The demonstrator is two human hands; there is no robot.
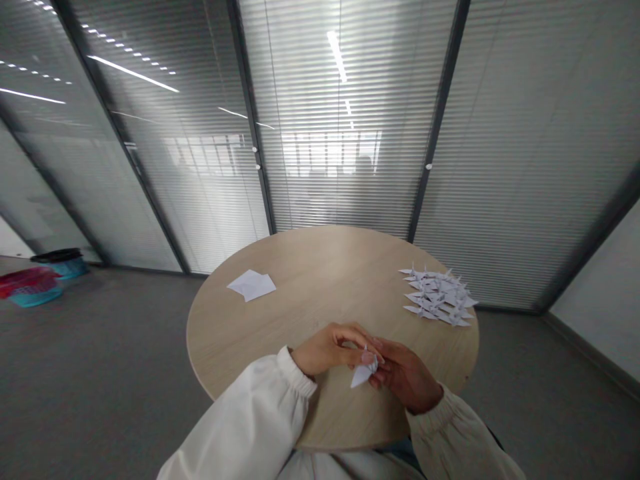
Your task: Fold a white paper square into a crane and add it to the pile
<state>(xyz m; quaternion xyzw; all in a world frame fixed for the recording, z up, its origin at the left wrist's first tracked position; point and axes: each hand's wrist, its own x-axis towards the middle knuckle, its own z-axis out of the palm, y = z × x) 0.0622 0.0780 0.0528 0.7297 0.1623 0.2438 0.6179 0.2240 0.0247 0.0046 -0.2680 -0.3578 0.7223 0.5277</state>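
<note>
Above the near part of the round table, a small folded white paper crane (361, 376) is held between my two hands. My left hand (334, 347) reaches in with its thumb and fingers closed on the paper's upper part. From the other side my right hand (404, 375) grips it with bent fingers. The fingers cover part of the folds, while one pointed end sticks out toward the lower left. At the table's right side lie several finished paper cranes (440, 297), set close together in rows. Flat white paper sheets (251, 285) rest on the left side.
The round wooden table (320, 257) stands before glass partitions with blinds (345, 193). On the grey floor at the far left are a blue bin with a red liner (33, 288) and another with a black liner (65, 263).
</note>
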